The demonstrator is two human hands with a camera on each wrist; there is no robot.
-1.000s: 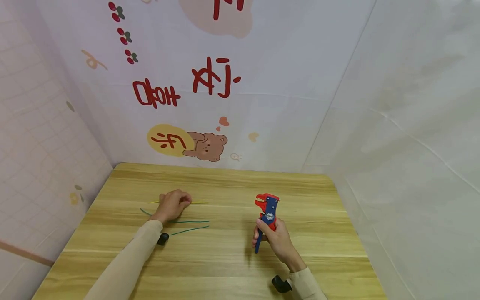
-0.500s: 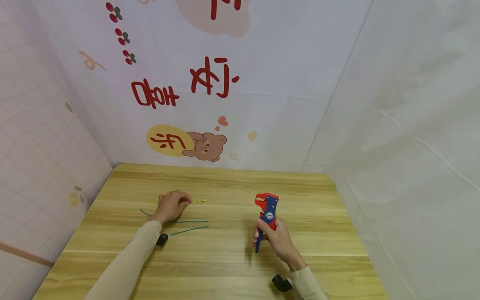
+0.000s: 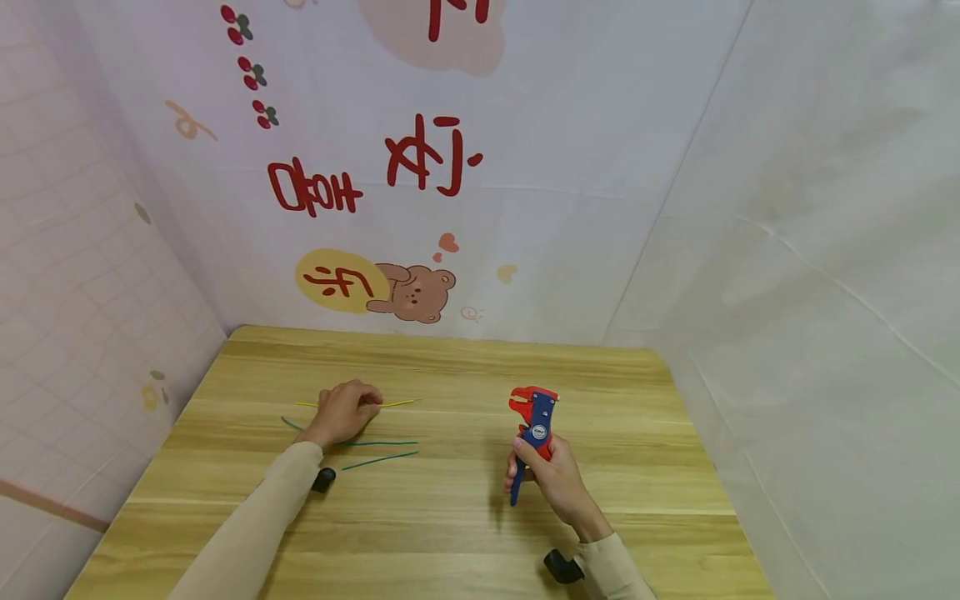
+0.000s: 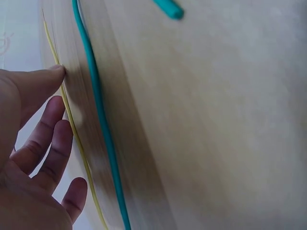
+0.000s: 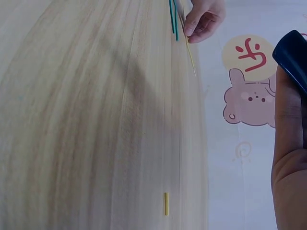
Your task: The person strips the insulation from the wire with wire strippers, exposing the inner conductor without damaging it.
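My left hand (image 3: 345, 412) pinches a thin yellow wire (image 3: 397, 404) between thumb and fingers near the back left of the table. In the left wrist view the yellow wire (image 4: 79, 143) runs past the fingertips, and its far tip looks thin and bare. Nearest to that hand, a longer green wire (image 3: 386, 443) lies partly hidden under the forearm. A shorter green wire (image 3: 381, 461) lies in front of it. My right hand (image 3: 551, 475) grips a red and blue wire stripper (image 3: 538, 421) by its handles, with its red head upward, pointing left.
A short yellow piece (image 5: 166, 203), like cut insulation, lies on the wooden table (image 3: 450, 533) in the right wrist view. A printed cloth wall (image 3: 555, 208) stands behind the table, with plain cloth at the right.
The right end of the yellow wire has risen slightly in the left hand. The right hand and wire stripper have hardly moved.
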